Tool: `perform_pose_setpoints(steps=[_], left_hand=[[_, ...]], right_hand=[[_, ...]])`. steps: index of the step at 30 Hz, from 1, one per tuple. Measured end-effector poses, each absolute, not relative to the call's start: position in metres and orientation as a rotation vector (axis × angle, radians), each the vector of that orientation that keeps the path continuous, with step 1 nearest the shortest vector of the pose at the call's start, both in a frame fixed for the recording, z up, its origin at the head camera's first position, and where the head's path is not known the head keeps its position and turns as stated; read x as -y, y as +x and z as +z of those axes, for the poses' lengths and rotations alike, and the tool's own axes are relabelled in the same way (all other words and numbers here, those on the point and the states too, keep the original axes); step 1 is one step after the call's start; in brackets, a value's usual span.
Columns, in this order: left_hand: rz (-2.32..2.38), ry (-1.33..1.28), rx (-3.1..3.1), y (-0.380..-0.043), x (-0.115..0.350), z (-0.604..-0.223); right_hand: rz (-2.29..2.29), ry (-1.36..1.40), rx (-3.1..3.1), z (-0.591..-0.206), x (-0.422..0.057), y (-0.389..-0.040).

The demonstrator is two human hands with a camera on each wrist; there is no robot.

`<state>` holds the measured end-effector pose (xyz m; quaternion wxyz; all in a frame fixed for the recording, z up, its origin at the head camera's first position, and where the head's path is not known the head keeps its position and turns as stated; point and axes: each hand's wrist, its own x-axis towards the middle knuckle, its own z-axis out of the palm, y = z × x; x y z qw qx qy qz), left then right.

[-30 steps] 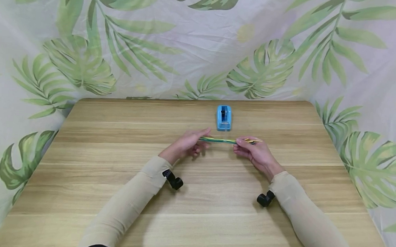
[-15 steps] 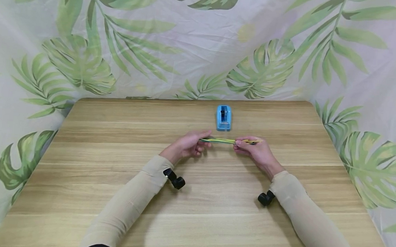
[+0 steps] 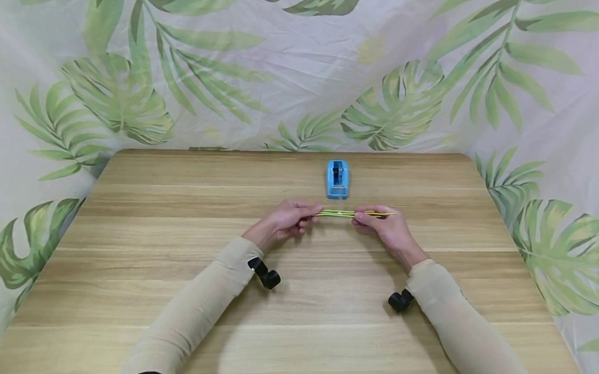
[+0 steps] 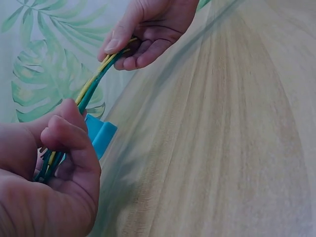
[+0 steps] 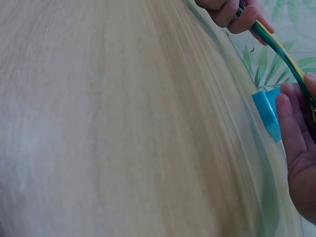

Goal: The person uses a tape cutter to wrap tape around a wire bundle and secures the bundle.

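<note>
Stretched level between both hands is a thin bundle of yellow and green wires (image 3: 338, 213), a little in front of the tape dispenser. My left hand (image 3: 289, 218) pinches its left end, and in the left wrist view the curled fingers wrap round the wires (image 4: 90, 89). The right hand (image 3: 385, 229) grips the other end between thumb and fingers, with yellow tips sticking out past it. A small clear piece seems to sit round the middle of the bundle, too small to tell exactly. Parts of the wires are hidden inside both hands.
A blue tape dispenser (image 3: 338, 179) stands on the wooden table (image 3: 290, 335) near its back edge, just beyond the wires. Behind the table hangs a leaf-patterned cloth (image 3: 307, 56). Each wrist carries a small black camera.
The left thumb has come down from a raised position onto the wires. The bundle has turned, so more yellow and less green faces up. The right hand has barely moved.
</note>
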<state>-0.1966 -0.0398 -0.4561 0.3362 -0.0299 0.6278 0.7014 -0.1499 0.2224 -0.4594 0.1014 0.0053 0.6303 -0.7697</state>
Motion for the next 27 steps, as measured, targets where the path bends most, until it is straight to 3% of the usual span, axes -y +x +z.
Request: perform_pose_setpoints(steps=[8,27], left_hand=[[1.895,-0.018,-1.68,-0.196,0.037,-0.458],[1.993,0.155,-1.816,-0.197,0.035,-0.467]], right_hand=[[-2.222,0.081,-1.86,-0.458,-0.221,-0.152],[-2.331,0.496,-1.216,-0.454,-0.209,-0.153]])
